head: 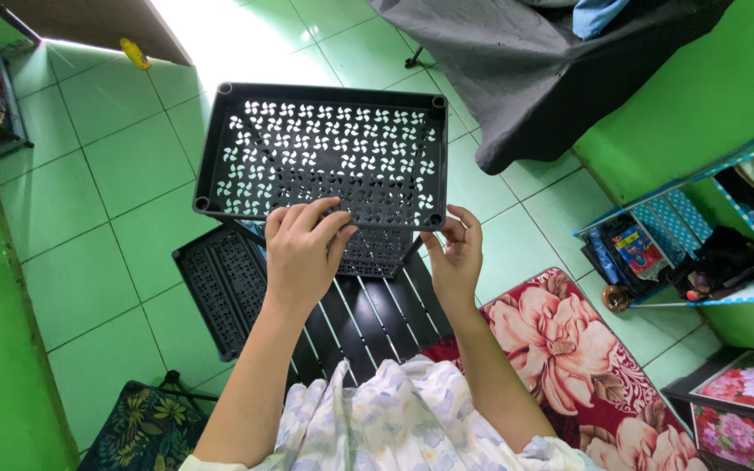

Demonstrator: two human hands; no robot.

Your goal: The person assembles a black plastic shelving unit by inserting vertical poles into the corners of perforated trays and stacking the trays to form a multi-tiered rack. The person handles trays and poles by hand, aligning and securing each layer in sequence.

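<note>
I hold a black perforated plastic shelf tray up in front of me, flat side facing me, with a socket at each corner. My left hand grips its near edge left of the middle, fingers spread over the patterned holes. My right hand pinches the near edge by the right corner. Below the tray, on the floor, lie a second black perforated tray and a black slatted panel.
Green floor tiles spread to the left. A floral red rug lies at right, a dark cloth drapes at the top right, and a blue shelf with items stands by the green wall.
</note>
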